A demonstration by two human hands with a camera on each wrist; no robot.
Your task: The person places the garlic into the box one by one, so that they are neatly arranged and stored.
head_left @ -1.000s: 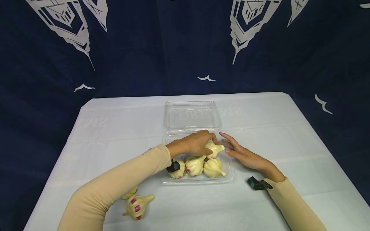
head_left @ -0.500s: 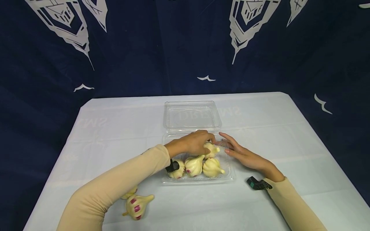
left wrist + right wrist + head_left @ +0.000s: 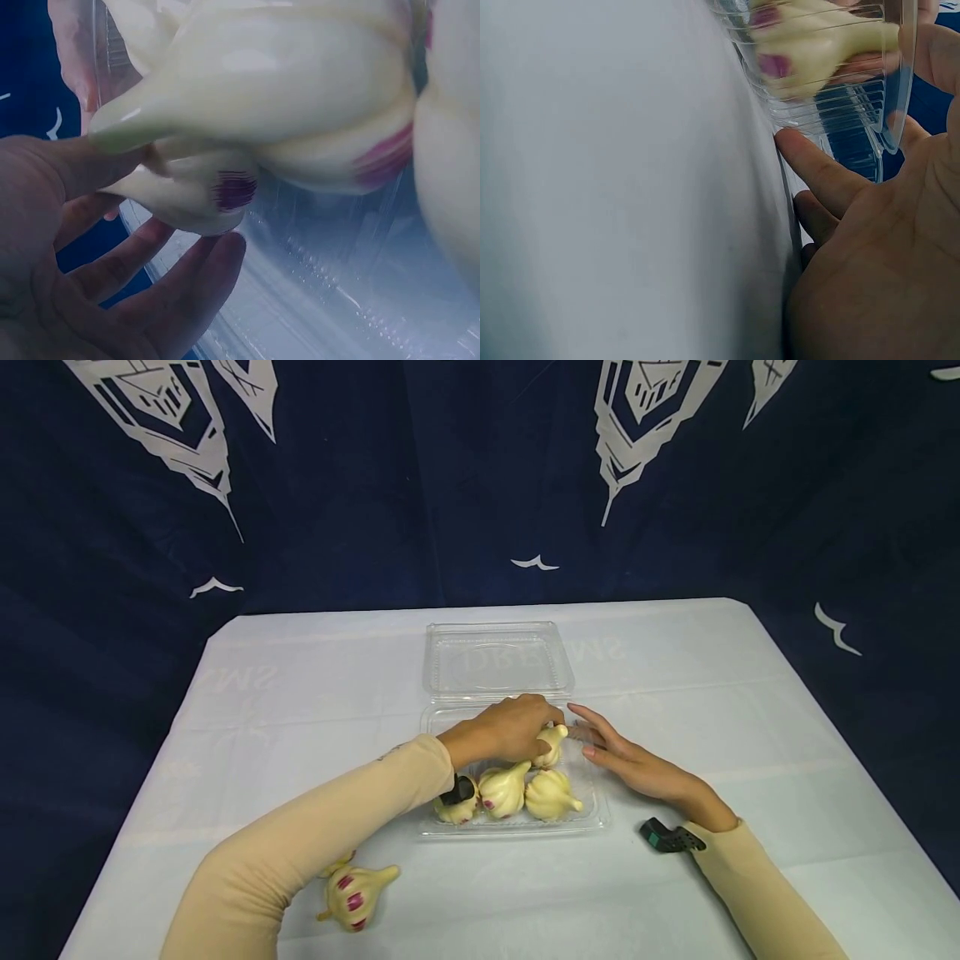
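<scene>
A clear plastic clamshell tray [image 3: 517, 828] lies open on the white table, its lid [image 3: 498, 660] flat behind it. Three garlic bulbs [image 3: 502, 789] fill the tray's front row. My left hand [image 3: 542, 733] reaches into the back right of the tray and grips a fourth garlic bulb [image 3: 551, 746] with its stem tilted up. In the left wrist view that held bulb [image 3: 196, 199] rests against my curled fingers [image 3: 161, 292], under a nearer bulb [image 3: 285, 97]. My right hand [image 3: 600, 745] lies flat on the table, and its straight fingers [image 3: 821, 165] touch the tray's right wall [image 3: 840, 124].
A loose garlic bulb [image 3: 356, 893] with purple marks lies on the table at the front left. A second one [image 3: 335, 862] is half hidden under my left sleeve. A dark blue patterned cloth [image 3: 480, 485] hangs behind the table.
My left hand has shifted the held bulb slightly back and turned its stem from pointing right to pointing more upward. The right hand has stayed against the tray.
</scene>
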